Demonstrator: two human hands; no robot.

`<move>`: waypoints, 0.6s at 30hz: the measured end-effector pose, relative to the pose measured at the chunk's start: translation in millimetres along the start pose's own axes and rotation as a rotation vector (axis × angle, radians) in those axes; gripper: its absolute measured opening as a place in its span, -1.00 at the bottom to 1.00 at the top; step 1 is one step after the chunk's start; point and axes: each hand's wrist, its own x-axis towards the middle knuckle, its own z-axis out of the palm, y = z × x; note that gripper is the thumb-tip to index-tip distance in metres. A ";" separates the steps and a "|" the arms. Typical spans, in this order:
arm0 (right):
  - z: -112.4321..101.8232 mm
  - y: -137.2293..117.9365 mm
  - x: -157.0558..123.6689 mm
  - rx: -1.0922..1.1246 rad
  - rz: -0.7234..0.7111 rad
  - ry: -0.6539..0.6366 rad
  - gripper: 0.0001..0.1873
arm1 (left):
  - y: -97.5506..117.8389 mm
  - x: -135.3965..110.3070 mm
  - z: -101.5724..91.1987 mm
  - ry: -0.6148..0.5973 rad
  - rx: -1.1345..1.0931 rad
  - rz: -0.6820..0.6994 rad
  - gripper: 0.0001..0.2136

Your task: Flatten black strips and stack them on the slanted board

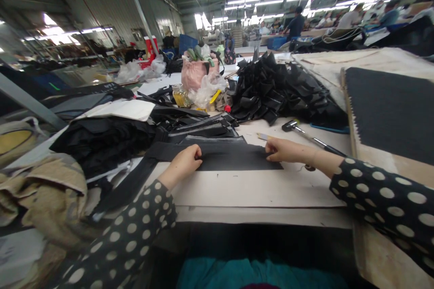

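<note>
A flat black strip of fabric [233, 157] lies across the pale work board in front of me. My left hand [183, 162] is closed at the strip's left part, thumb and fingers pinched together on it. Near its right end, my right hand [282, 150] has its fingers curled in and pressed on the cloth. Just beyond the right fingers is a small pale pointed tool [263, 137], its kind unclear. A hammer [315, 139] with a dark head and black grip lies past my right wrist. More black strips [206, 128] are stacked behind the fabric.
A heap of black pieces [274, 88] rises at the back, beside a pink bag [195, 74] and a glass jar [181, 95]. Gathered black cloth [105, 142] and brown cloth [54, 189] lie left. A dark-topped board [389, 108] stands right. People work in the distance.
</note>
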 end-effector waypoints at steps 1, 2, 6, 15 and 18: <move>0.1 -1.0 -0.8 0.004 0.009 0.004 -0.73 | -0.7 -1.1 0.9 0.000 -0.031 -0.016 -0.86; 0.2 -1.9 -1.8 0.011 0.020 0.008 -0.72 | -1.8 -2.2 1.8 0.005 -0.064 -0.029 -0.84; 1.8 -1.3 -3.2 0.065 0.069 -0.005 -0.71 | -7.4 -4.4 5.6 0.042 -0.159 -0.064 -0.84; 6.3 9.6 0.2 0.101 0.071 -0.035 -0.73 | -9.0 -0.5 8.9 0.064 -0.202 -0.114 -0.82; 5.5 11.6 0.3 0.117 0.071 -0.032 -0.73 | -7.9 1.2 8.9 0.067 -0.197 -0.110 -0.82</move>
